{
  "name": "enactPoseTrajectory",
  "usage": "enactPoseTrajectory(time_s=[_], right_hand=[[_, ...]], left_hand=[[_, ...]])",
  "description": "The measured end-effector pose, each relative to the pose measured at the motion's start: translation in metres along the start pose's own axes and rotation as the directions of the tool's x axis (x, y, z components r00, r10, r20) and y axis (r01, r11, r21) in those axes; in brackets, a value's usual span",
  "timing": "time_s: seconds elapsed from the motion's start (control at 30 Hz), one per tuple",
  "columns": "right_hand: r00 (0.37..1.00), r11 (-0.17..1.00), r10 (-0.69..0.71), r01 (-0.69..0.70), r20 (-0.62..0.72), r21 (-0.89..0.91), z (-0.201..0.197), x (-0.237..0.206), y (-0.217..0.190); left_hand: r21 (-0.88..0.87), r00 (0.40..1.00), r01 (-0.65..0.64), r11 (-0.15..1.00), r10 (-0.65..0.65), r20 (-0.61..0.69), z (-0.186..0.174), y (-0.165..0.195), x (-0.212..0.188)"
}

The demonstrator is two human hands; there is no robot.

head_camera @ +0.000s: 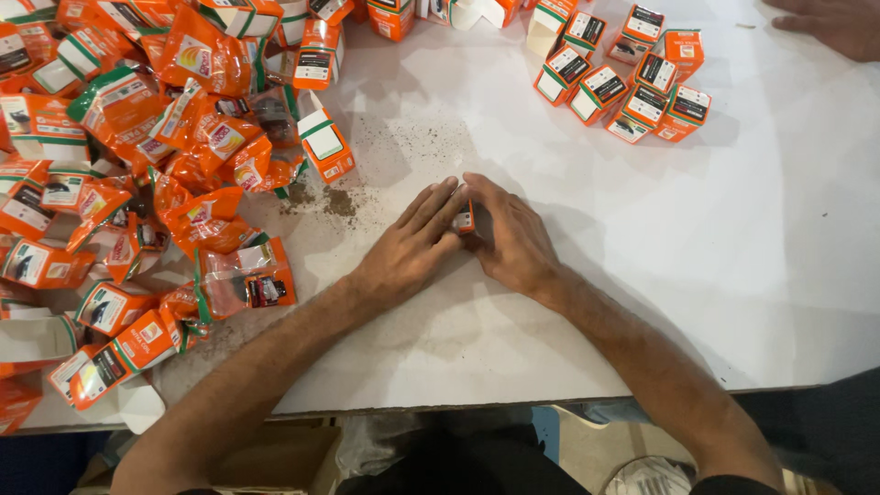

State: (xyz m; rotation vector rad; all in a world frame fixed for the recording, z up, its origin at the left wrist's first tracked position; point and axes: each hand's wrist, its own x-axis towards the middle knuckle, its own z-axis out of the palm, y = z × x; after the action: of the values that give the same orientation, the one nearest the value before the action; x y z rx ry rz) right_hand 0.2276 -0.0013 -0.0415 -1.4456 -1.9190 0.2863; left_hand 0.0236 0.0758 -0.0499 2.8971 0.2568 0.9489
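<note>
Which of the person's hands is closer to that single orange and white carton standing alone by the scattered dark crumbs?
Left. The left hand lies just right of and below the single orange and white carton; the right hand is farther right, beyond it.

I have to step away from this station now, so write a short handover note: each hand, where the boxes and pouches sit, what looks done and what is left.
Left hand and right hand: both flat on the white table, closed together around one small orange box, mostly hidden between the fingers.
Done: a cluster of closed orange boxes at the far right.
Left: a heap of orange pouches and open boxes on the left; one open box stands beside it.
Dark crumbs lie near the heap. Another person's hand rests at the top right corner.
</note>
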Motion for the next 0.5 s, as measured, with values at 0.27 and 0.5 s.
enactPoseTrajectory(time_s=[0.27,0.5], right_hand=[[0.947,0.867,-0.131,-0.034,-0.293,-0.497,-0.028,0.012,0.007],[0.967,0.941,0.181,-0.224,0.180,0.253,0.012,0.006,-0.014]], left_hand=[[0.391,0.808,0.578,0.716,-0.571,-0.148,-0.052,-0.052,-0.006],[0.147,0.971,0.238,0.960,-0.238,-0.016,0.006,0.017,-0.005]])
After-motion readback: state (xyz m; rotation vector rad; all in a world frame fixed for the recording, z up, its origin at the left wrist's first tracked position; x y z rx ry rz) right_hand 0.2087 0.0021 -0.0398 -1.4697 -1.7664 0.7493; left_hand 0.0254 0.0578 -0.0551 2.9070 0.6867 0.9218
